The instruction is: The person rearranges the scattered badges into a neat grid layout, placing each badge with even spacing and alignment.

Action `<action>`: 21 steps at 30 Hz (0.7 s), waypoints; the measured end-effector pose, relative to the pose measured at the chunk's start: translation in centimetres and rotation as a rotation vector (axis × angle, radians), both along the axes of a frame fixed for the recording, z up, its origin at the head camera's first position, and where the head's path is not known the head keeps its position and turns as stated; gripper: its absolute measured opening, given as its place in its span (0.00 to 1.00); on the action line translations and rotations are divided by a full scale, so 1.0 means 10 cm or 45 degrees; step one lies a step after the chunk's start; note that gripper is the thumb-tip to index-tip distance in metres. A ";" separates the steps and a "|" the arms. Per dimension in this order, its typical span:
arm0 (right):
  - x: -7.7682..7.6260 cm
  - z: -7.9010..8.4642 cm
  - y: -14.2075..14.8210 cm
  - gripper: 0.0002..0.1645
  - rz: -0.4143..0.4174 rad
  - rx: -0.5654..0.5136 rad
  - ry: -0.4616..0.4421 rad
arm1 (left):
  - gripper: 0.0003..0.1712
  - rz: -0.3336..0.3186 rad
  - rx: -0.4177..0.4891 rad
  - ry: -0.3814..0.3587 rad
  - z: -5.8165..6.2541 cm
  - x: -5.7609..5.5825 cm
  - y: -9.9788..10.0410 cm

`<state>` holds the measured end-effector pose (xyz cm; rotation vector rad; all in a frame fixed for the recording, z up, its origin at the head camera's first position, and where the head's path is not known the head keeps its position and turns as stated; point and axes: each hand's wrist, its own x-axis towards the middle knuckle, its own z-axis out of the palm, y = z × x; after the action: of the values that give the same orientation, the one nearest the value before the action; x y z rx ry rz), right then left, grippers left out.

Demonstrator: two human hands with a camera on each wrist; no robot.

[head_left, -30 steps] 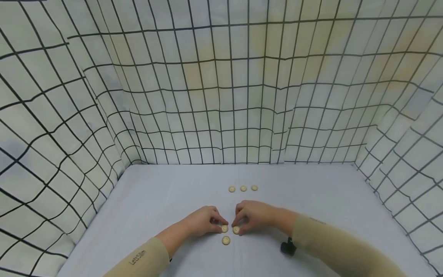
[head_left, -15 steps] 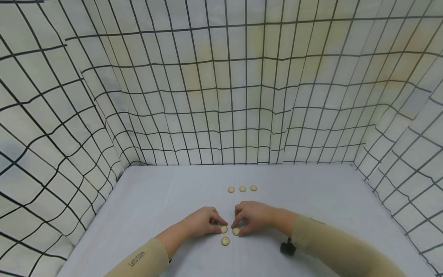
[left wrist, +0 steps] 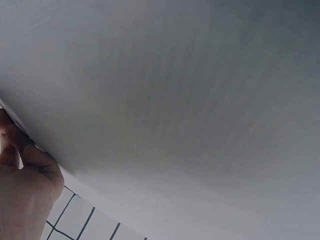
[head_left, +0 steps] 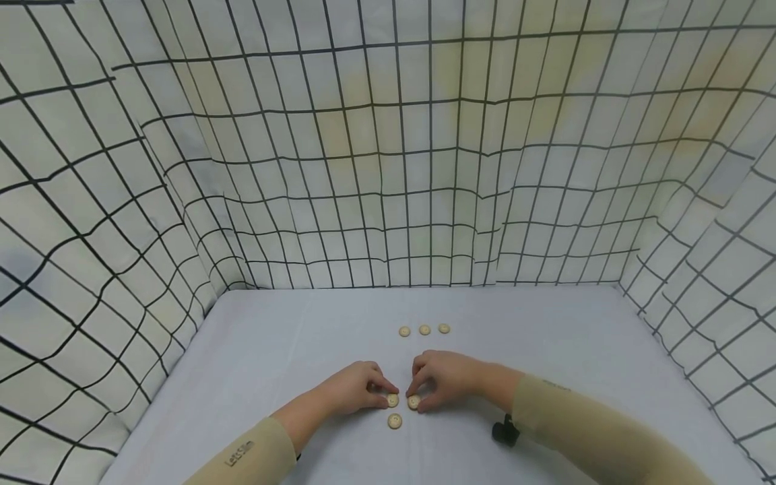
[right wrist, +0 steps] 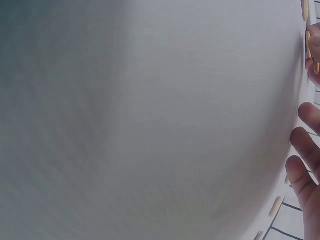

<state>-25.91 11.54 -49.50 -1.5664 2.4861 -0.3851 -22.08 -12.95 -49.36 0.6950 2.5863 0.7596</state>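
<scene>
Hands [head_left: 359, 388] [head_left: 445, 376] unmoved, a button [head_left: 393, 400] [head_left: 414, 402] in each

Narrow gap runs between your left hand [head_left: 359, 389] and right hand [head_left: 447, 378], squeezed by left button [head_left: 393, 401] and right button [head_left: 414, 402]. Lone button [head_left: 395, 421] sits nearer you, just beside gap's mouth. Past hands, you have open tabletop [head_left: 339, 330] until row of three buttons [head_left: 425, 330]. More open room outside left sleeve [head_left: 254, 451]; gridded walls [head_left: 364, 209] close off far edge and sides.
</scene>
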 end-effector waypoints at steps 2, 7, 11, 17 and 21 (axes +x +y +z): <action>0.00 0.01 0.01 0.16 0.001 -0.013 0.001 | 0.14 -0.005 -0.003 0.005 0.00 0.00 0.00; 0.01 0.02 0.03 0.16 -0.012 -0.026 -0.017 | 0.14 -0.015 -0.006 0.021 0.00 0.01 0.00; 0.00 0.03 0.04 0.16 -0.058 -0.015 -0.039 | 0.14 -0.014 -0.009 0.019 0.01 0.01 0.00; -0.04 0.04 0.09 0.15 -0.121 -0.024 -0.009 | 0.14 -0.018 -0.030 0.030 0.00 0.00 0.01; -0.08 0.06 0.14 0.15 -0.165 -0.027 -0.010 | 0.14 -0.012 -0.030 0.027 0.00 0.00 0.01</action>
<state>-26.70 12.98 -48.86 -1.4122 2.5939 -0.4367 -22.03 -12.83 -49.40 0.7114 2.6047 0.7214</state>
